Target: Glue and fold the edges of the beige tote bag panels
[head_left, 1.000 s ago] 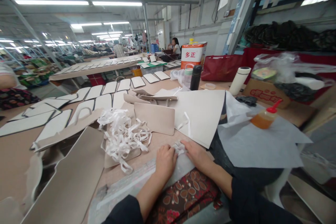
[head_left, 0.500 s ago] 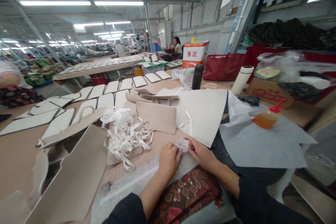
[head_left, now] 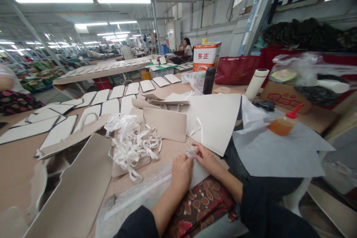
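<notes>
My left hand (head_left: 182,171) and my right hand (head_left: 206,159) meet at the table edge in front of me. Between their fingertips is a bit of crumpled clear plastic (head_left: 191,151), partly hidden by the fingers. Both hands have their fingers bent and closed on it. Beneath my forearms lies a translucent plastic sheet (head_left: 134,202), and over my lap is a brown flowered cloth (head_left: 205,202). Just left of my hands sits a tangled heap of white ribbon (head_left: 131,143) on beige pieces. A beige panel (head_left: 165,123) and a large off-white sheet (head_left: 213,117) lie beyond them.
Beige bag parts (head_left: 72,186) spread over the left side. Dark-edged white panels (head_left: 108,98) stand in rows behind. On the right are a squeeze bottle (head_left: 283,122) with orange liquid, a white flask (head_left: 257,83), a black flask (head_left: 209,81) and a cardboard box (head_left: 287,96).
My hands have drawn closer together, and the crumpled plastic shows less between them. The whole view has shifted slightly.
</notes>
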Demonstrator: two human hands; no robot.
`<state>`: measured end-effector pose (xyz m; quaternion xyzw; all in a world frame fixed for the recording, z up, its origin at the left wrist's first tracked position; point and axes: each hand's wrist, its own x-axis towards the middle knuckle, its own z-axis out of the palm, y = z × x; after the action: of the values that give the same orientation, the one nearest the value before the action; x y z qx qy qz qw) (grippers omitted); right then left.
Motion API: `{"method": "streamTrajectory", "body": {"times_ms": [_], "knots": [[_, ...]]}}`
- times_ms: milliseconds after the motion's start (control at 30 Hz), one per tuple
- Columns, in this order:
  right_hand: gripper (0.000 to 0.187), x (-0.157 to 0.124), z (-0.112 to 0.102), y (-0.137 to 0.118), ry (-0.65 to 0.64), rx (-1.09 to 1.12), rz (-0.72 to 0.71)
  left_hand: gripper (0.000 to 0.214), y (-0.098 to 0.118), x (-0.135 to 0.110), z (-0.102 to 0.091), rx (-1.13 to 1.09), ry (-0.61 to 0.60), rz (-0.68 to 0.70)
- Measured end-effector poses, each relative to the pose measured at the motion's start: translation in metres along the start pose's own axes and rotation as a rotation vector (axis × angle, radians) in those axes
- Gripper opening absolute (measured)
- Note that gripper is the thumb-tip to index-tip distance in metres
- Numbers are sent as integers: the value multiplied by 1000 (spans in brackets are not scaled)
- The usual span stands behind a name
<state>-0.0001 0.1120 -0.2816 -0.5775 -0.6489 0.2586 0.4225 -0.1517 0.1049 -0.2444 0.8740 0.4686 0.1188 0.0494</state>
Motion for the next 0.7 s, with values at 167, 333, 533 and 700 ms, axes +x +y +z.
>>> {"method": "streamTrajectory", "body": {"times_ms": [167, 333, 533, 700], "knots": [[46, 1, 6, 7, 45, -48, -36, 26, 2, -4, 3, 139, -6, 88], [49, 2, 5, 6, 52, -89, -87, 28, 5, -4, -2, 208, -54, 140], [44, 6, -5, -6, -31, -72, -54, 28, 8, -3, -4, 241, -77, 152], [50, 11, -6, -10, -97, -63, -21, 28, 8, -3, -4, 245, -82, 157]]}}
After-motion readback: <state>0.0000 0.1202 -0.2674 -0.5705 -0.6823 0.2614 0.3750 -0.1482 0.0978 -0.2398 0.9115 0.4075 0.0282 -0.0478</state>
